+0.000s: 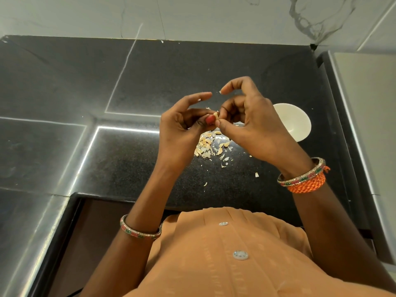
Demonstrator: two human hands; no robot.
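Above a black stone counter (214, 71), both hands meet around one small pale garlic clove (216, 115). My left hand (182, 125) pinches the clove between thumb and fingers, its index finger stretched out above. My right hand (248, 118) pinches the same clove from the right, with a flake of skin stuck to its raised index fingertip. Under the hands lies a heap of garlic cloves and papery peel (209, 146). A white bowl (293, 123) stands on the counter just right of my right hand, partly hidden by it.
Loose peel flakes (256, 174) are scattered toward the counter's front edge. A pale marble wall (192, 16) backs the counter. A grey slab (368, 108) borders it on the right, and the counter steps down at the left.
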